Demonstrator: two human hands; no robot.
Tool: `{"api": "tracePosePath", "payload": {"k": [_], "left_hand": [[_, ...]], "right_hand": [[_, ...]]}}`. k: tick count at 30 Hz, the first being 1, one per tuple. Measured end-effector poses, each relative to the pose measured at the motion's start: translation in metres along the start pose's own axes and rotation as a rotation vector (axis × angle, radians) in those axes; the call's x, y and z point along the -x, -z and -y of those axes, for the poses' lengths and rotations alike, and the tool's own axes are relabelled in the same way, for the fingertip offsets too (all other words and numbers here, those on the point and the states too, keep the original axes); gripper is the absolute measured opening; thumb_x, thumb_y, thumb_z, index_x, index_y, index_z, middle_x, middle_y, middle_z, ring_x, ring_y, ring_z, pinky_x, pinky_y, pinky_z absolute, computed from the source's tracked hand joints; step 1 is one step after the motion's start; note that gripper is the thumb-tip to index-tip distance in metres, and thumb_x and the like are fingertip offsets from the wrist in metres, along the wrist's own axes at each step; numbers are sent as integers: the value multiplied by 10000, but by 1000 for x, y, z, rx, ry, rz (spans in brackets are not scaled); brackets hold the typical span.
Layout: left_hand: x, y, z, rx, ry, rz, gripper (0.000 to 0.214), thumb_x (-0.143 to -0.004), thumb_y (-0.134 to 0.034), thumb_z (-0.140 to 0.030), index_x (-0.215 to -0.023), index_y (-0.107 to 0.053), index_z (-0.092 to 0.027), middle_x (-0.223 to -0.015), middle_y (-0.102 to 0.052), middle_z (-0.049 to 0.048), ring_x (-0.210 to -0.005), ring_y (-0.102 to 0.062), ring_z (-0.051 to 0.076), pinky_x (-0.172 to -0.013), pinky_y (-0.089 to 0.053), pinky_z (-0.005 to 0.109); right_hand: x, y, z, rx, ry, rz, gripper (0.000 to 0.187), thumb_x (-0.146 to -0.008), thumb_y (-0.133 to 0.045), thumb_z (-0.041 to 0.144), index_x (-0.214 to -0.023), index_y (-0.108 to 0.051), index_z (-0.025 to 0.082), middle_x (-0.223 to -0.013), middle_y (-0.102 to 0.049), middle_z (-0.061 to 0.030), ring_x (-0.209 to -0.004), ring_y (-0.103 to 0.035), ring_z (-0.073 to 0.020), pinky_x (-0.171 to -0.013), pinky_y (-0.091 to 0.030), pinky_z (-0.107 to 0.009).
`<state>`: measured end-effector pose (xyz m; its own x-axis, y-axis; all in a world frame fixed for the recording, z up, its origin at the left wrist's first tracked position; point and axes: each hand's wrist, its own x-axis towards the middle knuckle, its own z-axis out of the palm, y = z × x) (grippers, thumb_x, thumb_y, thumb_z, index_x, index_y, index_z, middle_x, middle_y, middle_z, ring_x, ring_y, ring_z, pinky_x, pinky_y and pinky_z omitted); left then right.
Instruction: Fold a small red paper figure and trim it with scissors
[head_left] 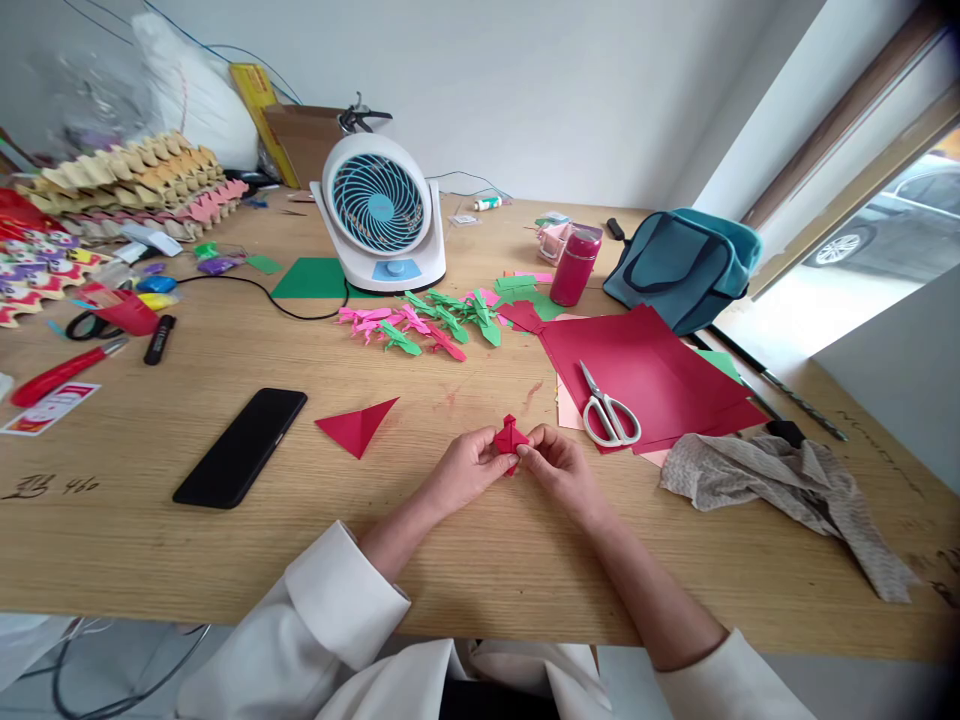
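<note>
- While the person's forearms reach in over the near edge of the wooden surface (450,560), a small folded red piece (511,438) sits between the two sets of fingertips.
- The left hand (466,468) pinches the piece from its left side, thumb along the lower part and index finger at the side corner.
- The right hand (561,474) grips it from the opposite side, its thumb pressed to the lower right of the folds, near the left thumb's tip.
- A knob-like top of the piece rises clear of the fingers, pointing to the surface's far edge; a narrow tip shows below the thumbs, towards the near edge. Whether it touches the wood, I cannot tell.
- Left of the hands lies a red paper triangle (358,428), apart from the fingers; a black phone (241,447) rests beyond it, towards the surface's left edge.
- To the right, white-handled scissors (609,412) lie on red sheets (664,365), with a crumpled cloth (780,485) near the right edge.
- Farther back, pink and green folded pieces (431,320) lie in front of a fan (381,205), towards the far edge.
</note>
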<state>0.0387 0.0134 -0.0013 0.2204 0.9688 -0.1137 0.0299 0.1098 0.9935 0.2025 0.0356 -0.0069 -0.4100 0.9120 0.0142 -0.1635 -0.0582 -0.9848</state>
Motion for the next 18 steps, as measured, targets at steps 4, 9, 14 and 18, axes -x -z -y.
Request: {"api": "tracePosePath", "payload": {"k": [4,9,14,18], "left_hand": [[1,-1,-2,59,63,-22,305,-788,-679,-403,-925,-585,-146,-739,-647,6,-615,-619,129,-575,-497,244],[1,2,-3,-20,-55,-75,205,-798,-662,-329,-838,-594,-140,-648,-572,-35,-531,-537,79,-526,-436,198],[2,2,-1,-103,-82,-73,165,-812,-646,-304,-844,-609,-147,-638,-564,-40,-520,-522,76,-516,-419,192],[2,1,-3,-99,-95,-73,165,-803,-653,-295,-868,-621,-148,-661,-598,-25,-552,-550,91,-548,-446,206]], "right_hand": [[-1,0,-1,0,-11,-11,362,-768,-740,516,-754,-557,204,-653,-587,15,-592,-524,-136,-599,-425,-277],[-2,2,2,58,-2,-32,358,-752,-756,509,-794,-590,195,-697,-572,16,-602,-472,-122,-585,-381,-258],[-4,3,2,64,-4,-6,338,-778,-729,508,-785,-599,196,-692,-558,17,-607,-458,-126,-585,-370,-260],[-4,5,-2,35,-2,-59,360,-774,-731,508,-709,-561,198,-633,-521,27,-566,-418,-114,-556,-345,-251]]}}
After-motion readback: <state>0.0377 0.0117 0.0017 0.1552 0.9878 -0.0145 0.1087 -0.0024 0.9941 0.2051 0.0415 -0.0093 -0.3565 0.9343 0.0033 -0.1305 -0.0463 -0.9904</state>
